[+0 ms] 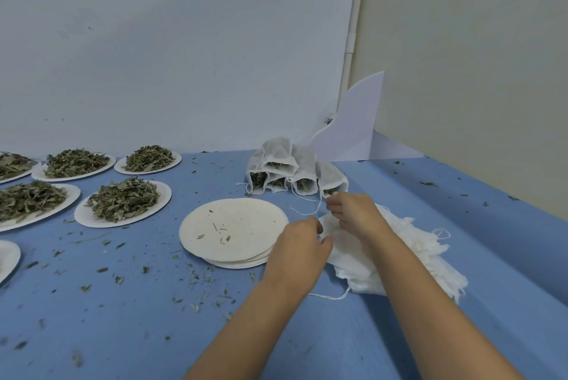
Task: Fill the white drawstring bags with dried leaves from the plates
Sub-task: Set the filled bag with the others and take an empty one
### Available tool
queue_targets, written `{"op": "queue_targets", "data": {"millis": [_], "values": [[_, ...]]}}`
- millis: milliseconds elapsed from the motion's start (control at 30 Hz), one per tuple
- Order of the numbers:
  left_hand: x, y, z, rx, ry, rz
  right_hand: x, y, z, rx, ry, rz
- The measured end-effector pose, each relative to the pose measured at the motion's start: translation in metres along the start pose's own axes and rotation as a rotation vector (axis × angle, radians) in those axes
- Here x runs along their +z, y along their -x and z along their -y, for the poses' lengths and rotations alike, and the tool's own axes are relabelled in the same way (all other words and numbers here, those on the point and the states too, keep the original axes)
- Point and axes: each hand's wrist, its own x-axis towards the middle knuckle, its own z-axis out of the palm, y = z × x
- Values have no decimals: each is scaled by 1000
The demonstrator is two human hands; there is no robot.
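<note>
Over the heap of empty bags (430, 253) at the near right, the left hand (302, 244) curls onto the top bag (344, 244), likely peeling it free for filling. The right hand (353, 213) seems to pinch a drawstring (307, 213). Filled bags (278, 161) are stacked just beyond, and the leaf plates (89, 220) lie to the left.

A plain hand-packing workstation is indicated. A blue-covered table (123, 318) is set against a bare white wall panel (184, 41), with a beige wall (476, 57) at the right. Paper plates (89, 221) of dried leaves (123, 198) are ranged at the left; filled bags (278, 161) are stacked at the far side.
</note>
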Motion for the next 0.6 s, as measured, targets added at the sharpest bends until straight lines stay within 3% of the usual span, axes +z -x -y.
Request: {"op": "queue_targets", "data": {"millis": [100, 267, 367, 533, 600], "values": [[-3, 0, 2, -39, 183, -63, 1, 3, 1, -122, 80, -34], [-35, -9, 10, -9, 344, -405, 5, 14, -2, -329, 255, -109], [-58, -13, 19, -30, 477, -436, 3, 17, 1, -282, 136, -95], [-89, -13, 40, -55, 634, -511, 6, 22, 12, -86, -309, 252], [-96, -13, 49, -100, 677, -576, 11, 24, 14, -59, -371, 350]]}}
